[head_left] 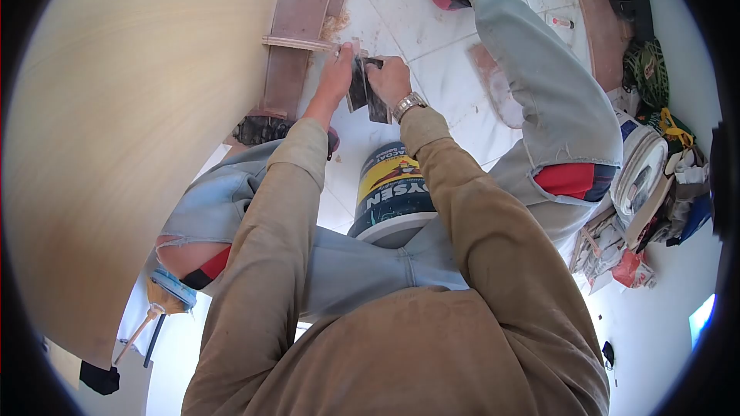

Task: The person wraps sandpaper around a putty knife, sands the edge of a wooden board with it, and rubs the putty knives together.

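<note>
My left hand [333, 81] is closed at the edge of a dark, flat rectangular piece [357, 86]. A thin wooden strip [301, 43] reaches its fingertips from the left; I cannot tell if they grip it. My right hand [391, 81], with a metal watch on the wrist, pinches a second dark, flat rectangular piece [378, 104]. Both pieces hang side by side over the tiled floor, their exact kind unclear. Below them, between my thighs, stands a labelled paint bucket [397, 177].
A large pale wooden panel [139, 108] fills the left side. Reddish-brown boards [301, 8] lie beside it, near sawdust. A dusty board [497, 85] rests on the floor by my right leg. Bags and papers [644, 177] are piled at right; a brush [166, 293] is at lower left.
</note>
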`<state>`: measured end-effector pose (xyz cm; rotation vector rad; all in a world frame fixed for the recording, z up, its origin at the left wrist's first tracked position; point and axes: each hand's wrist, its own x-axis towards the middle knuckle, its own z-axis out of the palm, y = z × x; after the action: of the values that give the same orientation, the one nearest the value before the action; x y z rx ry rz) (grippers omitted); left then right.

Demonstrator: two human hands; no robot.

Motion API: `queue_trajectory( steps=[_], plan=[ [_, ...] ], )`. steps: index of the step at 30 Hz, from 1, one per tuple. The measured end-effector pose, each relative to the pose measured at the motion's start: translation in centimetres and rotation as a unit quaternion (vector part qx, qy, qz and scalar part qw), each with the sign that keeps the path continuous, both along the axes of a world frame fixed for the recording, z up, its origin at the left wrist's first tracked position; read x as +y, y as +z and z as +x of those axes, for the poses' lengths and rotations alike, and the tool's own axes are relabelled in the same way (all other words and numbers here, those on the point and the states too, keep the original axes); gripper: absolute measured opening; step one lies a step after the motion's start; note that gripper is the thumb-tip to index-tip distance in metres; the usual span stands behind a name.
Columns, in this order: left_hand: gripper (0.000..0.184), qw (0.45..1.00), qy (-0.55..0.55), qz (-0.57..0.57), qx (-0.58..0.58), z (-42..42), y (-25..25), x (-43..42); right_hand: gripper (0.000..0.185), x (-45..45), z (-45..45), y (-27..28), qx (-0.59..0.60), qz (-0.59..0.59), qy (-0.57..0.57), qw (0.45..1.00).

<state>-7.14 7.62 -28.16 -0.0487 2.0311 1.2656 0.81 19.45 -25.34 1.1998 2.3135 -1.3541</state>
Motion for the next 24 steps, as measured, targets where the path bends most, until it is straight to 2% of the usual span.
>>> queue_trajectory(
  steps=[3,5,8,11,13,14,19,22,24],
  plan=[
    [0.057,1.000,0.011,0.019,-0.004,0.1,-1.3,-0.4,0.027,-0.6,0.3,0.5,0.006,0.024,-0.004,1.000],
    [0.056,0.999,0.015,0.027,-0.022,0.2,-1.0,-0.4,0.024,-0.9,0.0,1.6,-0.011,0.007,0.006,1.000],
    [0.056,0.998,0.013,0.032,-0.050,-0.3,0.0,0.0,0.020,-2.4,-0.8,1.5,0.000,0.056,0.040,0.998],
    [0.056,0.998,0.014,0.033,-0.052,-0.3,1.0,-0.2,0.020,-1.2,-1.1,1.1,-0.018,0.030,0.053,0.998],
    [0.056,0.995,0.021,0.065,-0.077,-0.3,2.6,0.5,0.021,-1.4,-0.7,1.0,0.036,0.046,0.060,0.996],
    [0.056,0.997,0.010,0.059,-0.049,-0.5,2.8,1.0,0.021,-1.5,-0.6,0.8,0.064,0.054,0.063,0.994],
    [0.054,0.999,-0.036,0.001,0.040,0.0,2.1,0.5,0.022,-2.8,-0.4,2.1,-0.002,0.027,0.078,0.997],
    [0.054,1.000,-0.001,0.025,0.018,0.4,2.1,0.4,0.022,-2.6,-0.8,1.2,0.003,0.036,0.076,0.996],
    [0.054,0.999,-0.025,0.024,0.005,0.4,1.9,0.1,0.021,-3.3,-0.7,1.0,0.010,0.045,0.069,0.997]
  ],
)
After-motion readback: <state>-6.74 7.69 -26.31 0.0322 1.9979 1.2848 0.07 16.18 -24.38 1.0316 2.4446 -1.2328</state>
